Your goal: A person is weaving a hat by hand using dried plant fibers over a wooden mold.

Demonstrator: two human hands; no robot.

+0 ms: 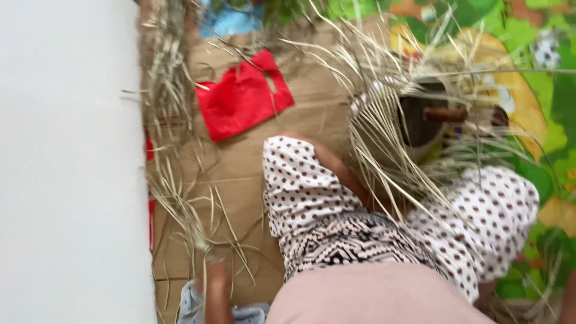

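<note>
dry straw bundle, red paper, cardboard

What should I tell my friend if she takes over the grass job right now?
Left hand: hidden in the grass; the left sleeve reaches into the bundle, grip unclear.
Right hand: also hidden; the right sleeve comes in from the other side.
Things: the bundle of dry grass is between both arms, with a blurred dark object behind it. Loose grass and a red bag lie on the cardboard.
Nearby: another person's arm is by the loose strands.
Done: one bundle is gathered.
Left: many strands are loose. The picture is too blurred to tell more.
</note>
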